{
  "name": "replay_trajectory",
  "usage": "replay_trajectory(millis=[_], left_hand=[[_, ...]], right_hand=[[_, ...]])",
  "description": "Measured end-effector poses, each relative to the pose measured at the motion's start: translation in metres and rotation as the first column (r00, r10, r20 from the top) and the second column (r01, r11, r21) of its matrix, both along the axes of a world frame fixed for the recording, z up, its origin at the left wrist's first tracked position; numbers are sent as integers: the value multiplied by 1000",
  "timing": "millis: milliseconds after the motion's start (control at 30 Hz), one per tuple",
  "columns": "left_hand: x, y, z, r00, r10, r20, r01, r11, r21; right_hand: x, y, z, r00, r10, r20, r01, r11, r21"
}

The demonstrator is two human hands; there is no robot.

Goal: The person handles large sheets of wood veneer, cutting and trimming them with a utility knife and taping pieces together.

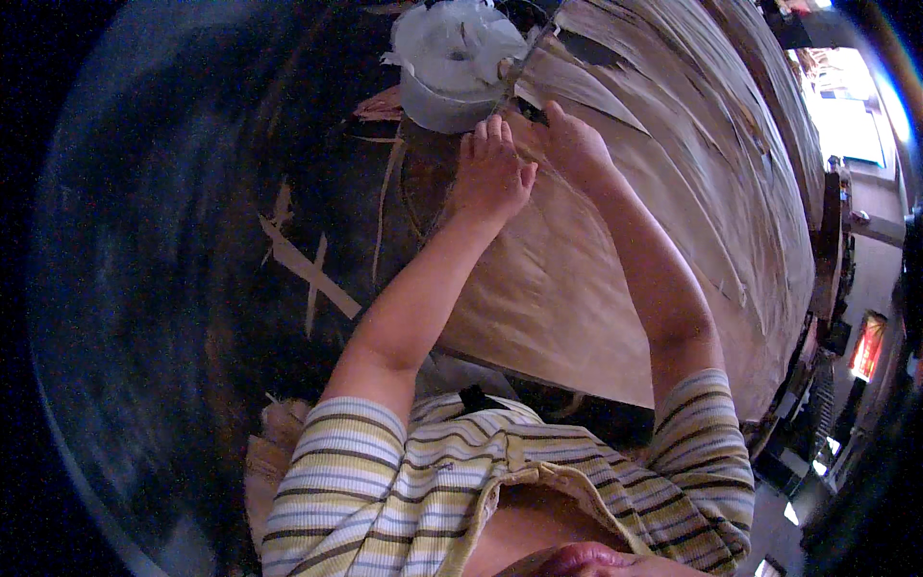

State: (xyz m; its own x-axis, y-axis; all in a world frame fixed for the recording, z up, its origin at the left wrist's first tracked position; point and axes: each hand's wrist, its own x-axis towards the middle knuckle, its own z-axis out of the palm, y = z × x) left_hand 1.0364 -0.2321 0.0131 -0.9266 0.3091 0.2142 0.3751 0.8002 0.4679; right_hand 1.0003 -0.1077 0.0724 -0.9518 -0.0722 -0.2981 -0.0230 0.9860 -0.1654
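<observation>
A broad stack of thin, tan wood veneer sheets point(548, 288) spreads under my hands, with rippled, split edges. My left hand point(493, 175) lies flat near the stack's left edge, fingers stretched forward and thumb apart. Just to its right, my right hand point(575, 149) is bent with its fingers curled over the sheet. A small dark patch shows by its fingertips; whether it is a held object or a gap in the veneer is unclear. Ahead of my left fingertips stands a whitish bucket point(447, 101), with ragged pale material over its top.
Torn veneer strips point(312, 267) lie on the dark floor to the left. A reddish scrap point(380, 104) sits beside the bucket. More layered sheets point(711, 106) rise at the far right. A bright window point(851, 125) and clutter line the right side.
</observation>
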Motion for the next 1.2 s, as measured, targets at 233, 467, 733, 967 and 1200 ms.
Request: replay_trajectory(millis=[233,467,733,967,1200], left_hand=[[-18,2,-9,999,14,-51,-17,998,-61],[-7,6,-19,995,34,-98,-47,990,-135],[11,-1,-22,986,89,-139,-119,967,-226],[87,10,-15,963,-50,-265,17,992,-125],[173,96,-26,963,-213,-166,181,965,-189]], right_hand=[[-21,-4,-33,953,296,-64,-276,936,218],[-1,-3,-32,965,212,-152,-185,967,174],[157,135,-43,999,35,35,-46,916,400],[242,123,-36,975,-217,-55,223,917,330],[258,98,-8,975,-130,-181,168,963,211]])
